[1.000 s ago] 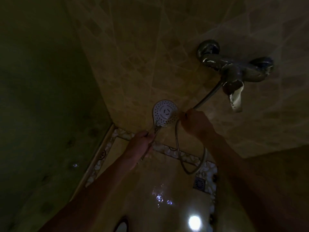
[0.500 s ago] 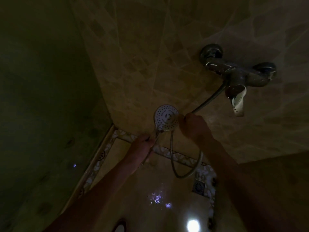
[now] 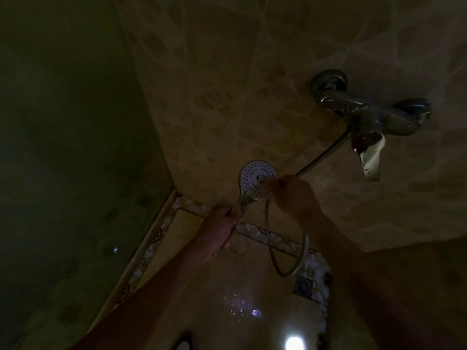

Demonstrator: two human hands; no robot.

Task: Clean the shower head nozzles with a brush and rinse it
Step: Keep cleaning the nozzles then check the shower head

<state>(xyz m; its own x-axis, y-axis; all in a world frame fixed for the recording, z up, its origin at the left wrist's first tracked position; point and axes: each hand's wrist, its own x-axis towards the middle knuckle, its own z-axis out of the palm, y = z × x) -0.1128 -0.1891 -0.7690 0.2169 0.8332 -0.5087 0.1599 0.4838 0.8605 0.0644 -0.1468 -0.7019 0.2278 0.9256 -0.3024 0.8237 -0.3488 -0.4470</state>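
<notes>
Head view, looking down into a dim shower corner: I hold the shower head (image 3: 257, 180) up in front of the tiled wall (image 3: 227, 97), its white nozzle face turned toward me. My left hand (image 3: 222, 223) is wrapped around the handle below the face, fingers curled tight on it. My right hand (image 3: 294, 195) is at the right edge of the face, fingers bunched as if pinching something small against the nozzles; I judge that to be the brush, but the light is too poor to make it out, so I cannot say for certain what it holds.

The hose (image 3: 285, 248) loops down from the handle, then rises behind my right hand to the mixer tap (image 3: 374, 117) on the wall. Below, the wet floor glints near the drain (image 3: 303, 286).

I expect the head to be light and rigid, probably plastic with a chromed handle, and slippery when wet. The handle is the right place to grip; the face should stay free for scrubbing. The hose is flexible and will likely tug, so I should keep slack in the loop.
</notes>
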